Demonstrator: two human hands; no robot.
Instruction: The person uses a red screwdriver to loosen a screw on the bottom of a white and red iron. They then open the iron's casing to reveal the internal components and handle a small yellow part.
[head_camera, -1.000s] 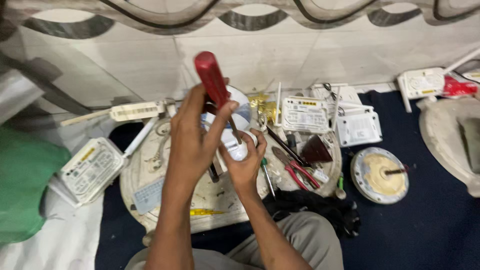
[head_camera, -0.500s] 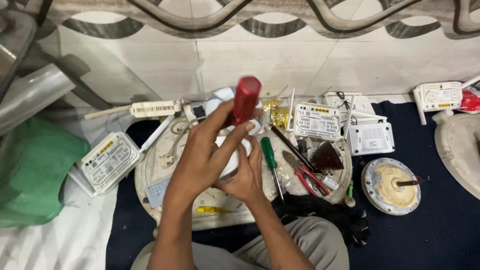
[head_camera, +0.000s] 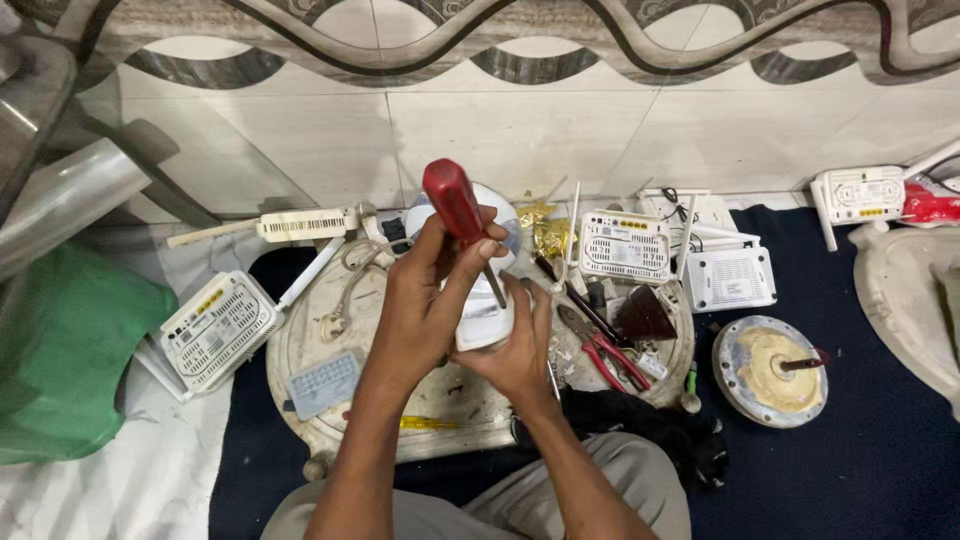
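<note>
2 hands busy | L hand (head_camera: 425, 300) clamped on red screwdriver (head_camera: 455, 205), shaft tilted down-right into white device (head_camera: 488, 318) | R hand (head_camera: 520, 350) grips device from below.

Bare left forearm (head_camera: 370, 440) and right forearm (head_camera: 580, 470), no sleeves; grey-beige trousers (head_camera: 640, 480) cover both knees beneath the forearms.

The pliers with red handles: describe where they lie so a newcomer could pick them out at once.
Start at the big round off-white tray on the floor in front of the person. On its right part, just right of the right hand, lie the pliers, jaws pointing up-left. Their red handles set them apart from the dark tools beside them.
</note>
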